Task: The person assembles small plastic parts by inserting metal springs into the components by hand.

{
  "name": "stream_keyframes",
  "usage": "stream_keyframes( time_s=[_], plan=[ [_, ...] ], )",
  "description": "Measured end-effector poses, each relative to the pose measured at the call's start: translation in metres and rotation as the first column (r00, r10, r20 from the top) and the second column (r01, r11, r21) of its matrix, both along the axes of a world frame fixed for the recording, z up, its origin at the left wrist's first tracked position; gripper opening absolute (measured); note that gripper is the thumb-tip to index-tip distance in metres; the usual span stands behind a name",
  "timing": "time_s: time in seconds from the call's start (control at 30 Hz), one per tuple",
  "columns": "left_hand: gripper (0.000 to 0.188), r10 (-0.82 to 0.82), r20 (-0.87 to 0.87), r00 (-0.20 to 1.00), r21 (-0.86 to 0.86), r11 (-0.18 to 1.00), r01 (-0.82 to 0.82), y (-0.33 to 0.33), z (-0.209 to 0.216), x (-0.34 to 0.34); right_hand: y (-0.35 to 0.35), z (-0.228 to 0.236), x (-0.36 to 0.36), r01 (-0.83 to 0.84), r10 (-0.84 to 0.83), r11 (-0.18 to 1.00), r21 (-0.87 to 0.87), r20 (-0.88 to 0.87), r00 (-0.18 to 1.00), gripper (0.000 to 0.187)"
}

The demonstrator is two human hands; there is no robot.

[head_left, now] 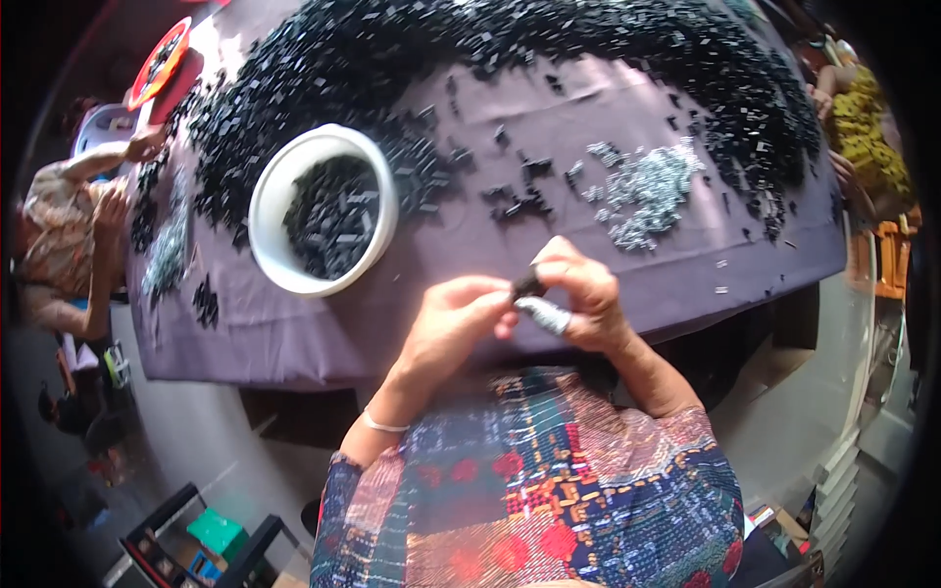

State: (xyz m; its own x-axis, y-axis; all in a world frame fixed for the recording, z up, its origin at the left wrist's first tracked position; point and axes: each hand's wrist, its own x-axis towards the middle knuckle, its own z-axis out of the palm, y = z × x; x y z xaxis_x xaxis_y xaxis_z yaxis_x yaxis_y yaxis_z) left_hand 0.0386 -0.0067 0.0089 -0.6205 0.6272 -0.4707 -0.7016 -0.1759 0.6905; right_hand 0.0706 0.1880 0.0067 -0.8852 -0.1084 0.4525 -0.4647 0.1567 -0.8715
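Just past the table's near edge, my two hands meet. My right hand (586,299) pinches a small black part (529,283); a pale silvery wrapping (542,314) covers its thumb. My left hand (453,321), closed with fingertips together, grips the same part from the left side. Its exact shape is mostly covered by my fingers. Left of my hands stands a white round tub (263,240) partly filled with black pieces (335,218). Beyond my right hand lies a pile of small silvery parts (649,194), and some loose black pieces (522,199) lie beside it.
A broad heap of small black pieces (323,69) spreads over the far side of the purple-grey tablecloth (441,343). One person (74,235) sits at the left by a red basin (160,65); another, in yellow (867,137), is at the right.
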Motion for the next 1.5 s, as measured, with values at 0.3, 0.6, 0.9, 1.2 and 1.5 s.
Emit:
stream_keyframes(
  time_s=[0.3,0.6,0.9,1.2,1.5],
  plan=[
    [0.014,-0.102,-0.103,0.989,0.002,0.995,0.103,-0.004,0.001,-0.006,0.018,0.011,-0.001,0.056,-0.045,0.977,0.207,-0.059,0.997,0.024],
    [0.01,-0.005,-0.077,0.997,-0.026,1.0,0.004,0.001,-0.003,-0.006,0.079,0.007,-0.028,0.428,-0.483,0.619,0.659,-0.111,0.868,0.018],
    [0.01,-0.014,-0.067,0.998,-0.029,1.0,0.012,-0.002,-0.008,-0.005,0.066,-0.005,-0.042,0.375,-0.404,0.426,0.823,-0.198,0.893,0.014],
    [0.01,0.069,-0.081,0.994,-0.022,0.997,-0.071,0.007,-0.006,-0.004,0.038,0.002,-0.016,0.334,-0.342,0.81,0.482,-0.074,0.937,0.03],
    [0.014,0.134,-0.035,0.99,0.05,0.99,-0.132,0.001,-0.016,0.004,0.049,-0.005,-0.012,0.351,-0.354,0.746,0.566,-0.11,0.929,0.028]
  ],
)
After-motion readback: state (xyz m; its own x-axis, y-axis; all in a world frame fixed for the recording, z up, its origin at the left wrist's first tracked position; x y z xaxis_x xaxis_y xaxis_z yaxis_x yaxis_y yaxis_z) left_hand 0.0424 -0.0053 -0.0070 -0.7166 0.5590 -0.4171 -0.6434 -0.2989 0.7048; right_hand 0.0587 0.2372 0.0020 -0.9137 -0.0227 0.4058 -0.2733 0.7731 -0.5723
